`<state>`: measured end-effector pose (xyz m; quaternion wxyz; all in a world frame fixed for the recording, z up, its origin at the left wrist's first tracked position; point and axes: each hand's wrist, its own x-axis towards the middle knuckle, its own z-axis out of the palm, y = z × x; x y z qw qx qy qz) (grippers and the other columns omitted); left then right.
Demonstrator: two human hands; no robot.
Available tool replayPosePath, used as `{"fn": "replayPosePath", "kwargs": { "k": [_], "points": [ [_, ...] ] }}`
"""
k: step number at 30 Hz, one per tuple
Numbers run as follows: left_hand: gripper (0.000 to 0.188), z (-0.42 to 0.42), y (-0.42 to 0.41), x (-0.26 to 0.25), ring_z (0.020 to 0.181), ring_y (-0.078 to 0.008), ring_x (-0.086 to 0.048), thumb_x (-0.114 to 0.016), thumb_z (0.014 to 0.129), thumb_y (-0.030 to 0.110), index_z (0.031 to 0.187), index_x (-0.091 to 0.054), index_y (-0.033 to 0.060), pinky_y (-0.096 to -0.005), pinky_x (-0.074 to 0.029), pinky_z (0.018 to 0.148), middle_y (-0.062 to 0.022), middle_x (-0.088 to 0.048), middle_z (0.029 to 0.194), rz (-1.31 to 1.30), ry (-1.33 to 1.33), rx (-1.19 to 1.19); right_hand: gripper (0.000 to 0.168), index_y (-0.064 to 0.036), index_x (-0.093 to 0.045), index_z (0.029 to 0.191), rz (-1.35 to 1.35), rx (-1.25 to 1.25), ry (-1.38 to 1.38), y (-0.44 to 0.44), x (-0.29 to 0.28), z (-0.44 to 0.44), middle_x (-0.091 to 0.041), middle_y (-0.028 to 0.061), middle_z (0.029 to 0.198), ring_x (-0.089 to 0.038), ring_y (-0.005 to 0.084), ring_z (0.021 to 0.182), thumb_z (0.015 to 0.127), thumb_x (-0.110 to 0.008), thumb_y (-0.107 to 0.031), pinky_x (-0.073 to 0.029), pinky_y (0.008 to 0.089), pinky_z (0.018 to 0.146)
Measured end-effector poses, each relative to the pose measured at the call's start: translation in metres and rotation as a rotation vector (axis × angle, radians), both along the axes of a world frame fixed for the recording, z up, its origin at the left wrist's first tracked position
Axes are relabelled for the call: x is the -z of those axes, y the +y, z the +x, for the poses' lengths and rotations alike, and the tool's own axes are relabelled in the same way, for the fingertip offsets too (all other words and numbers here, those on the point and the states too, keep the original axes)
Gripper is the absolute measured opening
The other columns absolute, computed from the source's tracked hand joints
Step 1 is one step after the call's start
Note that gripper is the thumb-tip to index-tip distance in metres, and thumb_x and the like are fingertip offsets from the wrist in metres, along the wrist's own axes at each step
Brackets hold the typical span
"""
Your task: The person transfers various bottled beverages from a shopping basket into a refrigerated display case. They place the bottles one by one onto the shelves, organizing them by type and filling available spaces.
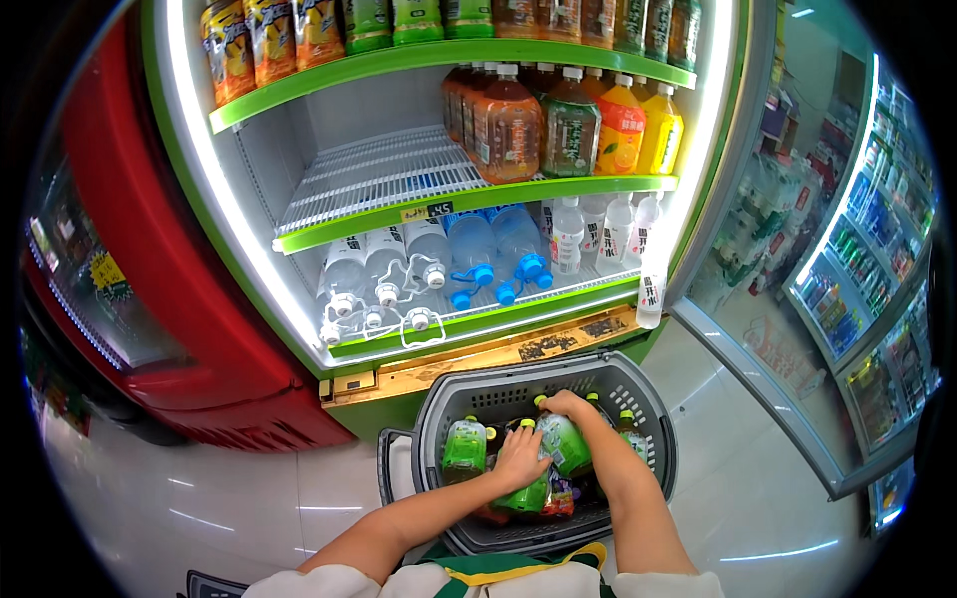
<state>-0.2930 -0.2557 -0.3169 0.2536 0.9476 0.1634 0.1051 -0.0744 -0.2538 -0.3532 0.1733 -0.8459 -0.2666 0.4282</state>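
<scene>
Both hands reach down into a grey plastic shopping basket (658,418) that holds several green-labelled drink bottles. My left hand (521,457) grips a green-labelled bottle (525,496) just below its yellow-green cap. Around the neck of another green-labelled bottle (566,446), which leans, my right hand (568,404) is closed. Left of the hands a third such bottle (464,446) stands upright. A red and purple package (559,496) lies lower in the basket. My fingertips are partly hidden.
An open, lit drinks cooler with a green shelf edge (478,208) rises ahead. Large water bottles (472,243) lie on its bottom shelf. A clear bottle (651,293) stands at its right corner. The glass door (762,396) swings out at right; a red cooler (217,389) is at left.
</scene>
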Motion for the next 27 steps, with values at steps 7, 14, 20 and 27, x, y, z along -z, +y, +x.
{"fn": "replayPosePath", "kwargs": {
  "k": [7,14,20,27],
  "points": [
    [0.099,0.005,-0.012,-0.014,0.125,-0.0469,-0.030,-0.065,0.072,0.062,0.130,-0.033,-0.0117,-0.0573,-0.021,0.105,-0.0336,-0.037,0.128,0.034,0.174,-0.069,0.044,0.001,-0.064,0.093,0.211,-0.062,0.017,-0.048,-0.082,-0.010,-0.068,0.0068,0.085,-0.063,0.0162,0.071,0.073,-0.075,-0.036,-0.049,0.0280,0.066],
    [0.120,0.003,-0.047,-0.042,0.129,-0.0467,-0.029,-0.072,0.062,0.064,0.137,-0.017,-0.0135,-0.0579,-0.014,0.108,-0.0330,-0.036,0.132,-0.101,0.086,-0.031,0.036,-0.001,-0.065,0.092,0.573,-0.059,-0.253,-0.099,-0.108,-0.058,-0.068,0.0147,0.080,-0.067,0.0297,0.075,0.075,-0.071,-0.032,-0.050,0.0367,0.066],
    [0.114,0.001,-0.054,-0.071,0.126,-0.0436,-0.032,-0.085,0.059,0.039,0.140,-0.016,-0.0004,-0.0443,-0.030,0.105,-0.0256,-0.023,0.139,-0.251,-0.395,-0.112,0.019,-0.004,-0.066,0.085,0.912,-0.065,-0.593,-0.112,-0.177,-0.087,-0.067,0.0091,0.087,-0.062,0.0174,0.081,0.074,-0.074,-0.017,-0.048,0.0288,0.075],
    [0.107,0.014,0.034,-0.172,0.117,-0.0403,-0.040,-0.083,0.056,0.026,0.142,-0.021,0.0069,-0.0470,-0.036,0.099,-0.0208,-0.035,0.129,0.015,-0.875,-0.208,0.026,-0.005,-0.060,0.088,1.301,-0.094,-0.643,-0.052,-0.296,-0.100,-0.065,0.0093,0.094,-0.060,0.0217,0.088,0.067,-0.075,-0.004,-0.048,0.0328,0.081]
  ]
}}
